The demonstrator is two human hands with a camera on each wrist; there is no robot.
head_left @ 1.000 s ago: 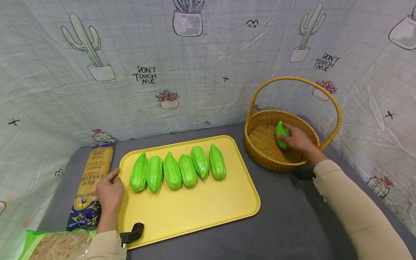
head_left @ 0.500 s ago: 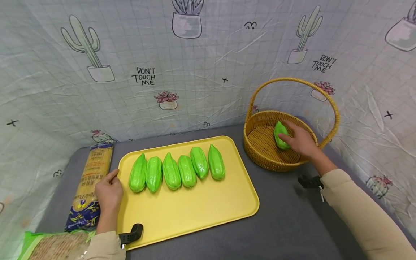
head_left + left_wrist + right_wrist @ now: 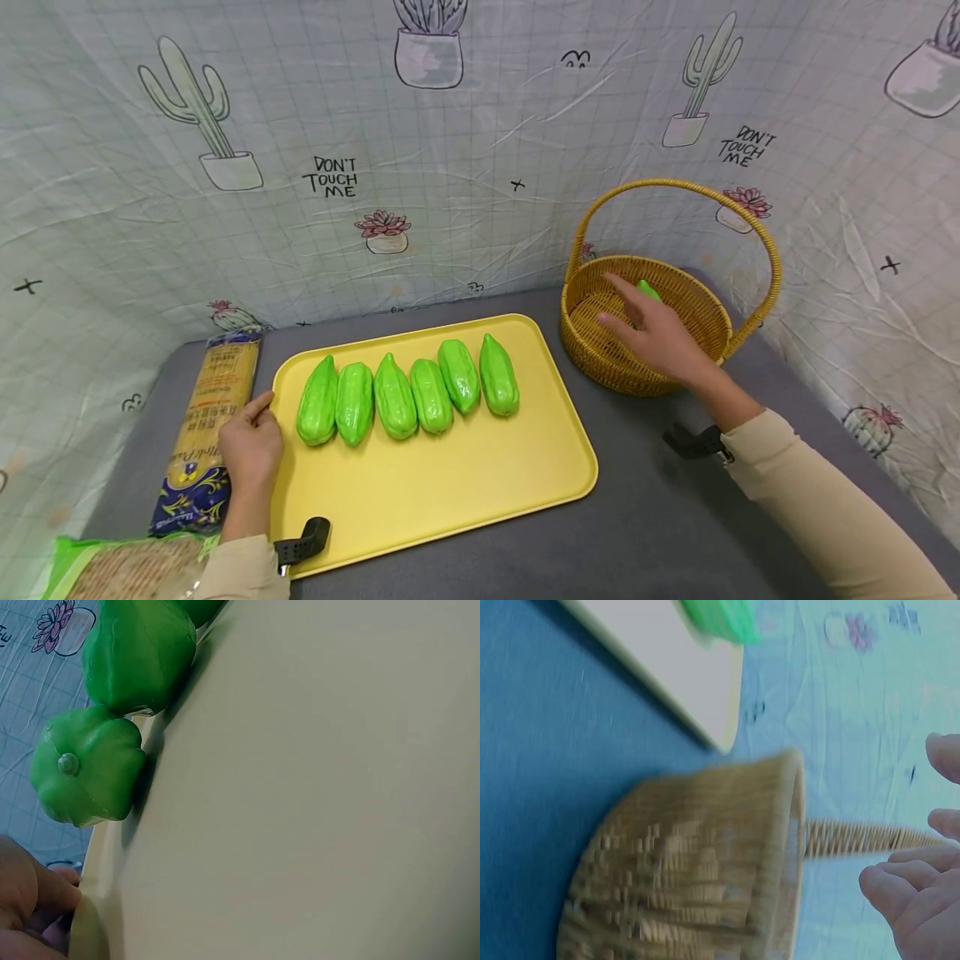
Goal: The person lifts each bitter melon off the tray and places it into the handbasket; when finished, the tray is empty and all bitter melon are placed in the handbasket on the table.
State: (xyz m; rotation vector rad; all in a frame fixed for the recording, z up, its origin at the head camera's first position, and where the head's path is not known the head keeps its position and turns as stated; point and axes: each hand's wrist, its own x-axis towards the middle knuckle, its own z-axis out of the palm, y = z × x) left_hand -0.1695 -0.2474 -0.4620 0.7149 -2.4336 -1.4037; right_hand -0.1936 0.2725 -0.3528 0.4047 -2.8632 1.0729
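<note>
In the head view my left hand point(image 3: 251, 442) pinches the left rim of a yellow tray point(image 3: 480, 471); the left wrist view shows the thumb point(image 3: 56, 889) against that rim. Several glossy green ribbed papayas point(image 3: 395, 396) lie in a row across the tray's far half. My right hand point(image 3: 660, 337), fingers spread and holding nothing, hovers over the wicker basket point(image 3: 611, 371). Behind that hand only the tip of another papaya point(image 3: 648, 289) shows inside the basket; the rest is hidden. In the right wrist view the fingers point(image 3: 889, 889) are apart, beside the basket's handle point(image 3: 855, 838).
A pack of noodles point(image 3: 213, 392) lies left of the tray. Nearer, a green-edged bag point(image 3: 127, 567) sits at the lower left. The basket's tall arched handle point(image 3: 678, 183) rises over it. A printed cloth point(image 3: 450, 167) stands behind the grey table point(image 3: 622, 517).
My right hand has let go of the papaya in the basket and moved left and towards me, fingers spread. The left hand and the tray have stayed in place.
</note>
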